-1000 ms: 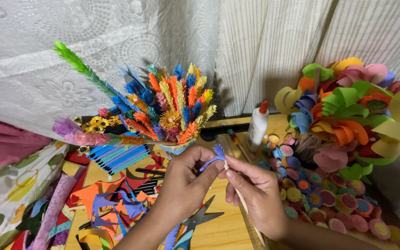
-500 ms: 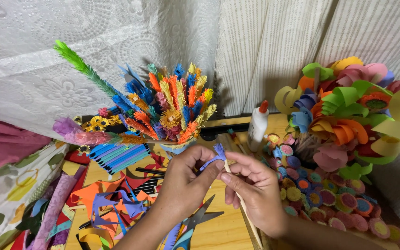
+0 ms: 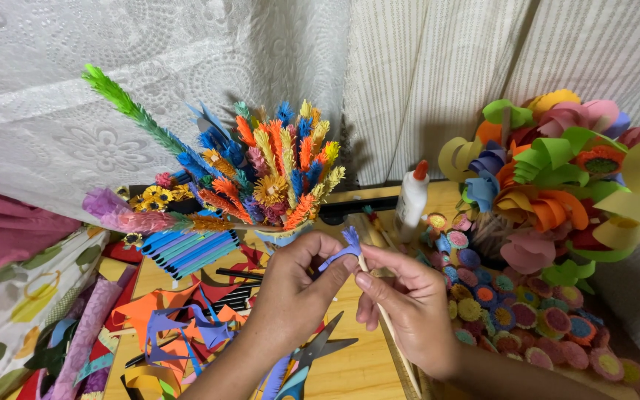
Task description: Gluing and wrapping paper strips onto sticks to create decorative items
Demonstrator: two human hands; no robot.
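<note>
My left hand (image 3: 295, 290) pinches a strip of fringed purple-blue paper (image 3: 342, 250) at its lower end. My right hand (image 3: 407, 309) grips a thin wooden stick (image 3: 388, 326) whose top end meets the fringed paper. The paper's frayed tip stands up between my two thumbs. Both hands hover over a wooden board (image 3: 361, 370), just in front of a cup of colourful fringed paper flowers (image 3: 275, 174).
Scissors (image 3: 312, 355) lie under my left wrist. A white glue bottle with a red cap (image 3: 412, 197) stands behind my hands. Several round paper flower discs (image 3: 512, 311) and a bunch of curled paper flowers (image 3: 564, 178) sit right. Paper scraps (image 3: 179, 318) lie left.
My hands stay almost in place. The fingers have shifted slightly around the fringed paper at the stick's top.
</note>
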